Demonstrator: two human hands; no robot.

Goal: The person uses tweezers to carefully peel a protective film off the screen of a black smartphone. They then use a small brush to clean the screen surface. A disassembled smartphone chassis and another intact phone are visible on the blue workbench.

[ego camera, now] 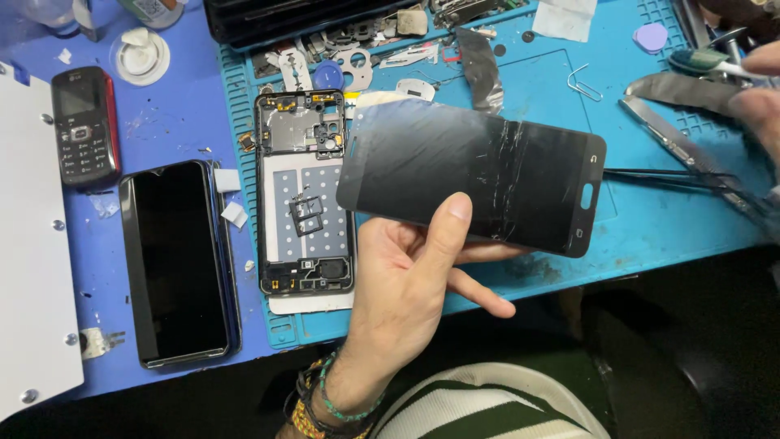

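My left hand point(410, 284) holds a black cracked phone screen panel point(479, 175) flat above the blue mat, thumb pressed on its lower edge and fingers beneath it. Cracks run across the panel's right half. An opened phone frame point(302, 191) with a bare back and small parts lies on the mat just left of the panel. My right hand point(760, 93) is at the right edge, blurred, gripping a green-handled tool point(707, 61).
A large black smartphone point(179, 260) and a small red-and-black keypad phone point(85, 126) lie at left. Tweezers point(666, 175), a metal ruler point(691, 158), a paper clip point(583, 81), a purple pick point(650, 36) and loose screws and brackets lie on the blue mat point(650, 236).
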